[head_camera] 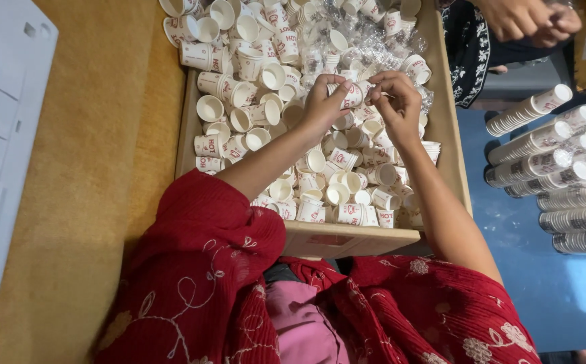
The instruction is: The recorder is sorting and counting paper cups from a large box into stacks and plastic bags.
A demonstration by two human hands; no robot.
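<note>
Wooden tray (pixel 444 128) heaped with small paper cups (pixel 320 168). Left hand (pixel 322 102) and right hand (pixel 399 101) both clenched on one cup stack (pixel 352 93), far centre.

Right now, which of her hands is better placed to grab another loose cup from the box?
Probably the left hand. It sits beside the dense heap of loose white paper cups in the wooden box. The right hand helps pinch the cup and hangs over crumpled clear plastic wrap.
</note>
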